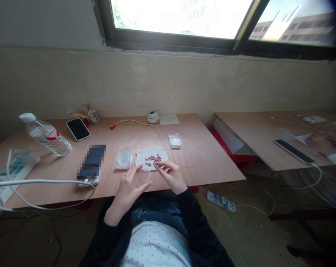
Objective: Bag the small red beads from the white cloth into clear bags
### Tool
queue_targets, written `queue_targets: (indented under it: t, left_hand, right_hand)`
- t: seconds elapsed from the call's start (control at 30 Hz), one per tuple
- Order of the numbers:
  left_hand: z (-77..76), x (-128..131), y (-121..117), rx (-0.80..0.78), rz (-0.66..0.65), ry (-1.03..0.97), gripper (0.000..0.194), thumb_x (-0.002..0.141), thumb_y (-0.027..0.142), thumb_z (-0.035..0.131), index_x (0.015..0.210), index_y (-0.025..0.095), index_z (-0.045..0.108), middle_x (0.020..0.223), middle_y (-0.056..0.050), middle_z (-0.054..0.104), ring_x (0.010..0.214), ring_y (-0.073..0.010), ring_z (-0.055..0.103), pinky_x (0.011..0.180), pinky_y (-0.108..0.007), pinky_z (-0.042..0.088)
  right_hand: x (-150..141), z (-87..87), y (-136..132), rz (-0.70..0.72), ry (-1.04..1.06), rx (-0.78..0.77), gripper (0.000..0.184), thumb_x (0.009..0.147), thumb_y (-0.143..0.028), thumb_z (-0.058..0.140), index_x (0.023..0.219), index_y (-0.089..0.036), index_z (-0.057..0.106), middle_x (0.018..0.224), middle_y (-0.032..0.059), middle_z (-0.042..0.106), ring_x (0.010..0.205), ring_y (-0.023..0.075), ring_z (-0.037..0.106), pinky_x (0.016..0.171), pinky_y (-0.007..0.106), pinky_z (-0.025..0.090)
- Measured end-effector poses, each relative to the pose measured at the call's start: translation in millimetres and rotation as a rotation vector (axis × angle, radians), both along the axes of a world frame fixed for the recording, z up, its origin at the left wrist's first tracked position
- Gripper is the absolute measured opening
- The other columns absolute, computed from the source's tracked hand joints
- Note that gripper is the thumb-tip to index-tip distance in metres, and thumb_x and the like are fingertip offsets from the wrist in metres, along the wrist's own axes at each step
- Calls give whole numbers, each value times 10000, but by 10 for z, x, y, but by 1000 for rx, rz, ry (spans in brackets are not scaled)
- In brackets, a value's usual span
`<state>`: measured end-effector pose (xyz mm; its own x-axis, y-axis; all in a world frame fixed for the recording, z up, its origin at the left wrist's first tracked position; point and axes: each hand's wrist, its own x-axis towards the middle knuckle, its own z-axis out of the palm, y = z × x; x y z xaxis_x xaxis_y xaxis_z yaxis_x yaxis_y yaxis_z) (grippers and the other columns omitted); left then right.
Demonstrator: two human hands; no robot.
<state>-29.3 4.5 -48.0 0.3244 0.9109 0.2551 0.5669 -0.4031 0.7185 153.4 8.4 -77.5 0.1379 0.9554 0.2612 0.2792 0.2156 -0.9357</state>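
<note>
My left hand (130,183) is closed on a small clear plastic bag (144,174), its fingers and thumb pinching the bag near the table's front edge. Beside it my right hand (172,176) makes a pinch; between thumb and fingertips is a tiny dark piece (155,164), too small to make out. Just beyond both hands lies a white cloth (141,154) with several small reddish-brown pieces (153,159) scattered on it. A stack of clear bags (124,159) rests left of the cloth. To its far right is a filled clear packet (175,141).
A water bottle (46,135), a white-edged phone (78,129) and a blurred-out device (92,163) stand or lie at left, with white cables (39,182) across the front. A dome camera (153,116) sits at the back. Another person's hands (326,142) are at the right table.
</note>
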Motion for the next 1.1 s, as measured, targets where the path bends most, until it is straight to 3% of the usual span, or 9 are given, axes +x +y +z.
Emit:
queue_targets:
  t: [0.1, 0.2, 0.5, 0.7, 0.83, 0.97, 1.1]
  left_hand:
    - [-59, -8, 27, -89, 105, -107, 572, 705, 401, 649, 1209, 213, 456, 1147, -77, 581, 1074, -213, 539, 918, -353, 421]
    - [-120, -14, 49, -107, 182, -170, 608, 687, 417, 664, 1219, 208, 458, 1132, -72, 591, 1084, -214, 533, 936, -347, 414]
    - [-163, -28, 79, 31, 214, -149, 440, 680, 380, 671, 1069, 208, 557, 1086, -59, 604, 1060, -228, 537, 938, -363, 403]
    - [-223, -21, 96, -91, 236, -232, 521, 673, 397, 675, 1124, 193, 511, 1091, -76, 598, 1053, -224, 544, 935, -371, 404]
    - [-259, 5, 91, -159, 233, -289, 533, 676, 400, 671, 1133, 190, 494, 1099, -79, 588, 1067, -220, 536, 941, -372, 396]
    - [-284, 31, 82, -184, 206, -302, 527, 675, 398, 670, 1131, 199, 495, 1116, -75, 575, 1087, -221, 522, 945, -367, 388]
    - [-296, 41, 86, -196, 177, -319, 512, 686, 395, 662, 1132, 205, 496, 1099, -66, 585, 1067, -211, 533, 935, -353, 394]
  right_hand:
    - [167, -114, 206, -98, -128, -22, 183, 765, -275, 573, 886, -191, 682, 864, 49, 647, 652, 129, 562, 588, 241, 444]
    - [222, -249, 402, -77, -273, -63, 161, 723, -227, 613, 858, -188, 690, 807, 38, 629, 674, 137, 554, 655, 264, 447]
    - [-215, -458, 662, -19, -604, -89, 143, 716, -300, 663, 829, -229, 713, 739, 41, 547, 785, 175, 496, 689, 257, 389]
    - [-288, -531, 723, -59, -633, -46, 105, 722, -283, 661, 791, -229, 718, 752, 50, 556, 805, 184, 479, 733, 270, 380]
    - [-268, -410, 715, -28, -401, 4, 125, 723, -311, 667, 754, -195, 701, 695, 29, 549, 732, 158, 511, 702, 268, 406]
    - [-229, -63, 572, 84, -127, 78, 193, 734, -372, 650, 768, -185, 686, 712, 17, 560, 646, 120, 517, 609, 240, 411]
    - [-210, 195, 432, 286, -106, 85, 215, 719, -402, 659, 787, -202, 697, 652, -6, 526, 610, 106, 485, 564, 223, 386]
